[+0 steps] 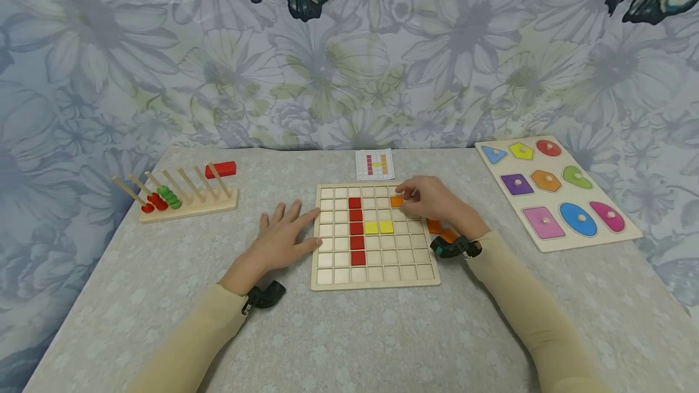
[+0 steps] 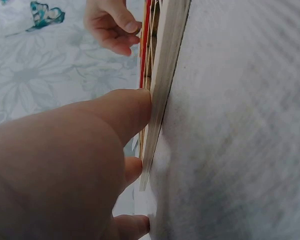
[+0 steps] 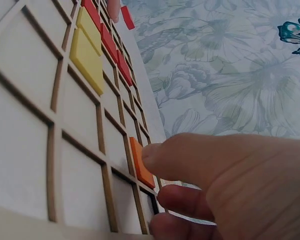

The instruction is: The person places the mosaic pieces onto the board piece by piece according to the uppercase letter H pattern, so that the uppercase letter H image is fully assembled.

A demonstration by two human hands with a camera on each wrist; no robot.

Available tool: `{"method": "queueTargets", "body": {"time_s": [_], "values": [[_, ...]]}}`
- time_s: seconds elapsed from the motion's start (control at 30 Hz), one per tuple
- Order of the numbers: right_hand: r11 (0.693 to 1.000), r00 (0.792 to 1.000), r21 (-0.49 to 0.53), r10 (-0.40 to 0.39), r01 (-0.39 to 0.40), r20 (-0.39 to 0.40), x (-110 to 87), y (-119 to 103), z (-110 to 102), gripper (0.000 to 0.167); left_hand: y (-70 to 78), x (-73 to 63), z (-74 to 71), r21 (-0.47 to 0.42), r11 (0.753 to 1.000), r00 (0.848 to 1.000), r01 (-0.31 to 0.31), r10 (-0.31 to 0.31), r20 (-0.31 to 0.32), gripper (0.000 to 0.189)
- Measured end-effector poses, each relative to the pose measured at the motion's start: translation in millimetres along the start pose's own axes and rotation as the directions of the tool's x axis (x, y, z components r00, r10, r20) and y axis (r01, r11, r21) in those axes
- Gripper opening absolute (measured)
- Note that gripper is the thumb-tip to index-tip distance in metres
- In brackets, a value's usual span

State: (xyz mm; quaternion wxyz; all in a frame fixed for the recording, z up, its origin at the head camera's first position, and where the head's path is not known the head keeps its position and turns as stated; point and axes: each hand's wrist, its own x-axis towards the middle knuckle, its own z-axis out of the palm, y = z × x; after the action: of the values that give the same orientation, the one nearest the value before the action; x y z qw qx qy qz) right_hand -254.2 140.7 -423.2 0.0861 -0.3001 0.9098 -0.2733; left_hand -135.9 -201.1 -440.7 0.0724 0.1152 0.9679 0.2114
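— Who is pictured at centre frame?
— A person in pale yellow sleeves, working over a wooden grid board. The right hand pinches an orange tile between thumb and forefinger, at a cell near the board's upper right corner

— And the left hand?
— Spread out and grasping nothing, left of centre, with thumb and forefinger touching the board's left edge

— What is on the grid?
— Five red tiles in a column, and two yellow tiles running right from the middle one. Loose orange tiles lie beside the board's right edge, near the right wrist

— The surroundings?
— A printed card just above the board, a peg stand and a red block at left, a shape puzzle at right
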Motion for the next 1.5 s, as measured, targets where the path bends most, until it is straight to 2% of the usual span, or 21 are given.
{"method": "queueTargets", "body": {"time_s": [0.17,0.37,0.53,0.77,1.03,1.33,1.5], "values": [[1.0,1.0,-0.012,0.003,-0.003,-0.001,-9.2,5,-8,0.034,0.6,-0.3,1.1,0.0,1.0,1.0,-0.006,0.006,-0.008,0.068],[0.994,0.998,-0.088,0.059,-0.06,-0.015,-27.7,20,-20,0.034,-0.5,1.2,1.7,0.004,1.0,1.0,-0.007,0.008,-0.009,0.067],[0.989,0.998,-0.13,0.061,-0.064,-0.024,-42.4,31,-27,0.034,-1.2,1.4,0.9,0.003,1.0,1.0,-0.008,0.008,-0.007,0.067],[0.988,1.0,-0.155,0.016,-0.019,-0.015,-56.4,36,-30,0.031,-1.9,0.3,0.4,0.005,1.0,1.0,-0.002,0.002,-0.003,0.068],[0.987,0.997,-0.142,0.077,-0.074,0.015,-78.7,37,-29,0.033,-1.7,1.4,0.9,0.007,1.0,1.0,0.002,-0.002,0.006,0.068],[0.984,1.0,-0.178,-0.003,0.0,-0.019,-105.9,37,-20,0.03,-1.1,1.1,3.1,0.008,1.0,1.0,-0.003,0.003,-0.006,0.068],[0.989,0.997,-0.138,-0.056,0.05,-0.044,-113.3,37,-15,0.03,-0.1,-0.4,4.6,0.007,1.0,1.0,0.002,-0.002,-0.009,0.069]]}}
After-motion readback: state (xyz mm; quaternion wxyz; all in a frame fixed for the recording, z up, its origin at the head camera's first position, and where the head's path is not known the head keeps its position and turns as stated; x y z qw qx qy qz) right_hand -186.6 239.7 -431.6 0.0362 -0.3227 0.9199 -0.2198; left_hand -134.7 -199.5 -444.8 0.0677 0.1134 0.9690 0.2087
